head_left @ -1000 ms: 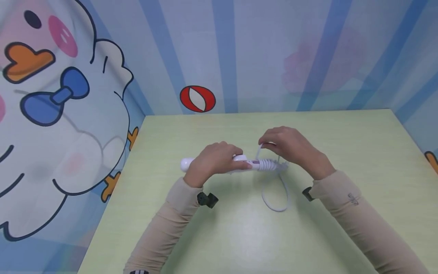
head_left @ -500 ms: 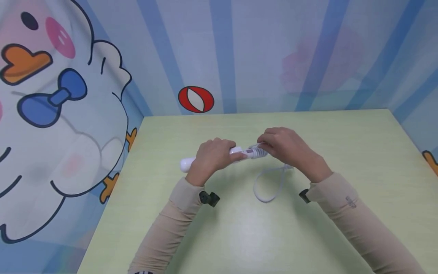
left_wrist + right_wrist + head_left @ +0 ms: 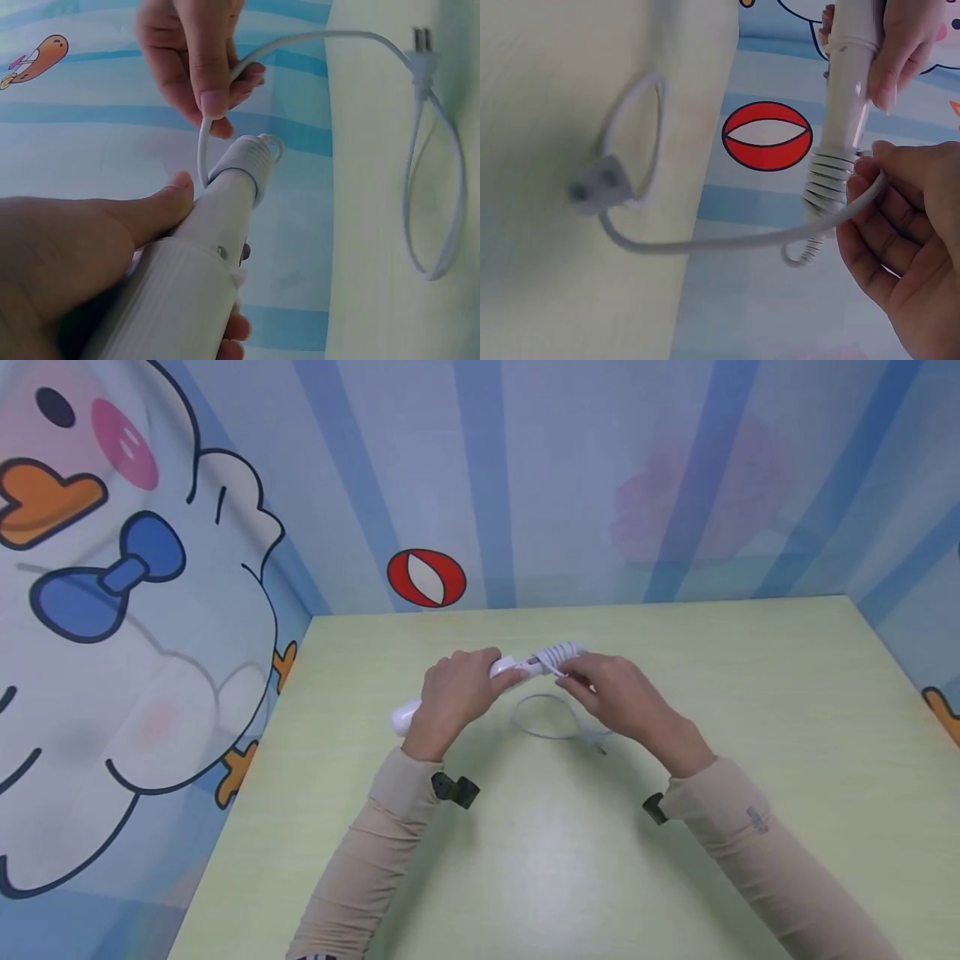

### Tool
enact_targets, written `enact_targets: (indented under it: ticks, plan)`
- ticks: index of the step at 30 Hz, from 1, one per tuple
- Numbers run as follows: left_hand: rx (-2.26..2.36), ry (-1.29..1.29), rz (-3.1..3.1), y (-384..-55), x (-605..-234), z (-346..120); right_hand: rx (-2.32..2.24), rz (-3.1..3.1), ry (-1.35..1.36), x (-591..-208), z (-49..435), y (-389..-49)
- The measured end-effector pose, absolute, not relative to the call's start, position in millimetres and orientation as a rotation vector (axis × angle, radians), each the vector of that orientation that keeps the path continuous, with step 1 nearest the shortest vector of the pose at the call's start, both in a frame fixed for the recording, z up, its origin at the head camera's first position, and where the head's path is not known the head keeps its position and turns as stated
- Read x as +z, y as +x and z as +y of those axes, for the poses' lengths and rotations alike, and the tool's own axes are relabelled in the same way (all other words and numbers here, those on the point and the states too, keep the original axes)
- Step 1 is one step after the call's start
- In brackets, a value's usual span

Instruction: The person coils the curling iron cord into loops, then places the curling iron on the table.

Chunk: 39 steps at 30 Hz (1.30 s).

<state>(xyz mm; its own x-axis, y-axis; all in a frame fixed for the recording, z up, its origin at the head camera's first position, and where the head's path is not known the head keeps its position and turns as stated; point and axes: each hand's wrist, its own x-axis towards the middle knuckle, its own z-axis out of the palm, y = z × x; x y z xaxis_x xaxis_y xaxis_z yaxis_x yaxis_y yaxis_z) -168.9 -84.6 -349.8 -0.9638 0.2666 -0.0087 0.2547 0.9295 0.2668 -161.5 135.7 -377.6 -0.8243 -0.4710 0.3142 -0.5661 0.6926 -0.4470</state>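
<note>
My left hand (image 3: 457,693) grips a white wand-shaped electric appliance (image 3: 176,300) around its body, with a rounded end (image 3: 405,717) sticking out on the left. Held above the table, the appliance tilts up to the right. Several turns of white power cord (image 3: 828,180) are wound round its narrower right end. My right hand (image 3: 618,697) pinches the cord between thumb and fingers right beside these turns. From there the free cord (image 3: 742,244) runs to a two-pin plug (image 3: 422,67), which hangs with a small loop of cord. The fingers' far side is partly hidden.
Under the hands spreads a pale green table (image 3: 555,860). Behind it stands a blue striped backdrop (image 3: 555,485) with a printed red ball, and a cartoon bird (image 3: 150,652) covers the left side. A small dark camera (image 3: 455,790) sits at the left wrist.
The appliance's wound right end has risen and tilted away from me. My right hand has brought the cord round to the near side of the turns. The hanging loop and plug have swung left and up.
</note>
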Motion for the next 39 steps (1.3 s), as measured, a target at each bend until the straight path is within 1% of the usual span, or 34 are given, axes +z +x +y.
enact_targets:
  ticks: [9, 15, 19, 23, 26, 31, 39]
  plan:
    - [0.572, 0.388, 3.03, -171.3, -343.9, -90.5, 1.164, -2.704, 0.749, -395.1, 133.2, -159.0]
    - [0.649, 0.426, 2.986, -169.6, -338.3, -94.2, 1.256, -2.613, 0.743, -406.3, 133.2, -159.0]
    - [0.683, 0.456, 2.967, -167.9, -336.0, -96.6, 1.328, -2.612, 0.722, -409.2, 132.9, -159.7]
    - [0.735, 0.502, 2.929, -167.1, -335.5, -98.2, 1.494, -2.642, 0.673, -413.0, 133.3, -161.7]
    - [0.786, 0.547, 2.883, -166.5, -335.0, -99.1, 1.602, -2.658, 0.664, -408.0, 133.6, -160.9]
    - [0.854, 0.614, 2.814, -165.3, -334.0, -101.0, 1.662, -2.667, 0.657, -396.7, 134.5, -156.5]
    - [0.943, 0.697, 2.684, -162.2, -331.1, -106.8, 1.557, -2.621, 0.693, -414.0, 141.7, -168.7]
